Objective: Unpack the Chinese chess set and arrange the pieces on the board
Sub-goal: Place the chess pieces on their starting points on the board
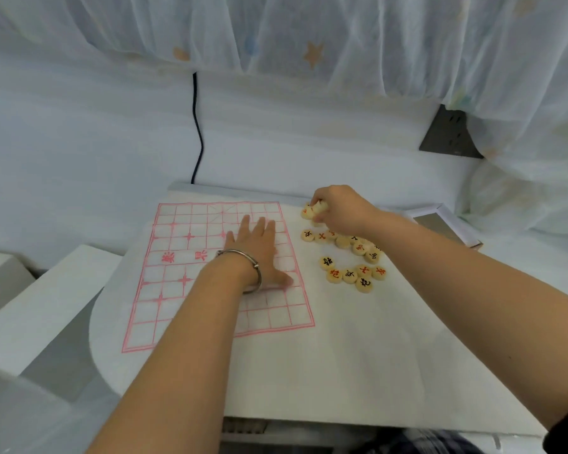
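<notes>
- Two grips: my left grip point(256, 253) lies flat-open, pinning the board point(184, 290).
- Right grip point(338, 209) pinches one piece point(321, 207); lift it cleanly off the pile point(351, 257).

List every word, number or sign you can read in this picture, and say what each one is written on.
Board: two red Chinese characters on its middle strip, beside the left hand; too blurred to quote.
Chess pieces: one red or black character each; too small and tilted to read.
No other text shows.
</notes>
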